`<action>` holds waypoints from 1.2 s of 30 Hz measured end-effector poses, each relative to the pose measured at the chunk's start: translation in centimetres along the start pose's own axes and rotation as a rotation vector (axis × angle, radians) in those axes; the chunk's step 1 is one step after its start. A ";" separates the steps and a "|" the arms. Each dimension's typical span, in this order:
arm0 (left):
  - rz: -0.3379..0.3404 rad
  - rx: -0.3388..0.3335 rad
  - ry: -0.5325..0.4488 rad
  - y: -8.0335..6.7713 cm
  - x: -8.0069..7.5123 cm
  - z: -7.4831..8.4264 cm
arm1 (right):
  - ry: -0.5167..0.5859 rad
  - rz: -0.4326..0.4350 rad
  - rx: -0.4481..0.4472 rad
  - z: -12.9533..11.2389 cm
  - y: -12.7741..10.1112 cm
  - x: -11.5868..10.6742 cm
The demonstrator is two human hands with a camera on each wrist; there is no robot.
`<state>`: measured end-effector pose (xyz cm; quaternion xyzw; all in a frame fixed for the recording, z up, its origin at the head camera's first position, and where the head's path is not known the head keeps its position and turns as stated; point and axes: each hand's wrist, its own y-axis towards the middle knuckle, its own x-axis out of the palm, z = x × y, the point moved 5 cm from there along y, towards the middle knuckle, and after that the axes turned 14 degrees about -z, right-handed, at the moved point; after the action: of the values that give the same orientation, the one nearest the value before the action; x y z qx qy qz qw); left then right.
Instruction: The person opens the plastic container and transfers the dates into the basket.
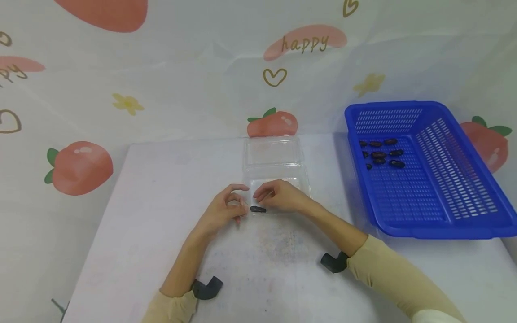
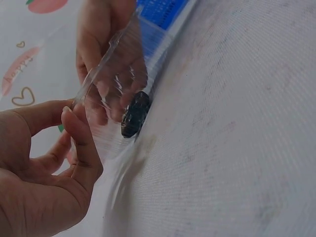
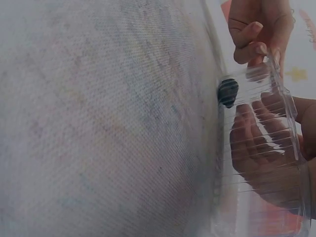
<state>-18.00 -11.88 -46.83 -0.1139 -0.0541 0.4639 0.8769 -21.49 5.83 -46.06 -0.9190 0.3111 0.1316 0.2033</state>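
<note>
A clear plastic clamshell box (image 1: 274,172) stands open at mid-table, its lid lying back. One dark date (image 1: 257,209) lies inside against the near wall, also seen in the wrist views (image 2: 136,114) (image 3: 228,92). My left hand (image 1: 239,202) is at the box's near-left corner, and thumb and forefinger (image 2: 69,109) pinch the rim there. My right hand (image 1: 262,194) reaches into the box just above the date with loosely curled fingers. Those fingers (image 3: 256,143) show through the clear wall (image 3: 281,197), and nothing is seen in them.
A blue perforated basket (image 1: 424,231) sits to the right with several dark dates (image 1: 381,154) at its far end. White cloth covers the table, and a printed fruit backdrop rises behind it. Black camera mounts (image 1: 207,287) sit on both wrists.
</note>
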 end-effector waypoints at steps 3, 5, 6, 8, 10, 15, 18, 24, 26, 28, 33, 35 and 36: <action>0.000 -0.004 -0.005 0.0 0.0 0.0 | -0.006 -0.015 0.022 0.1 0.2 0.3; 0.001 -0.005 -0.001 -0.1 0.0 0.1 | -0.022 -0.027 0.040 0.0 0.3 0.4; 0.003 -0.006 0.001 -0.1 0.0 0.1 | -0.027 -0.034 0.051 0.0 0.4 0.4; 0.007 -0.008 0.010 -0.1 0.0 0.1 | -0.036 -0.048 0.066 0.0 0.5 0.5; 0.008 -0.010 0.012 -0.2 0.0 0.1 | -0.041 -0.065 0.075 0.0 0.6 0.5; 0.005 -0.014 0.003 -0.1 0.0 0.0 | -0.036 -0.100 0.066 0.2 0.7 0.6; 0.006 -0.016 0.007 -0.1 0.0 -0.1 | -0.027 -0.114 0.072 0.2 0.6 0.6; 0.012 -0.018 0.010 -0.1 0.0 -0.1 | -0.004 -0.124 0.085 0.3 0.4 0.5; 0.013 -0.018 0.010 -0.1 0.0 -0.1 | 0.016 -0.123 0.076 0.4 0.4 0.5; 0.015 -0.019 0.006 -0.1 0.0 -0.1 | 0.039 -0.113 0.069 0.4 0.3 0.4; 0.012 -0.020 -0.005 -0.2 0.1 0.0 | 0.046 -0.062 0.068 0.4 -0.3 -0.2; 0.016 -0.019 -0.001 -0.2 0.1 0.0 | 0.046 -0.040 0.074 0.3 -0.7 -0.6; 0.017 -0.019 0.000 -0.2 0.1 0.0 | 0.055 -0.030 0.075 0.2 -0.8 -0.8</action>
<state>-17.81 -11.89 -46.78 -0.1227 -0.0574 0.4710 0.8717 -21.59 6.96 -45.73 -0.9185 0.3076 0.0917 0.2310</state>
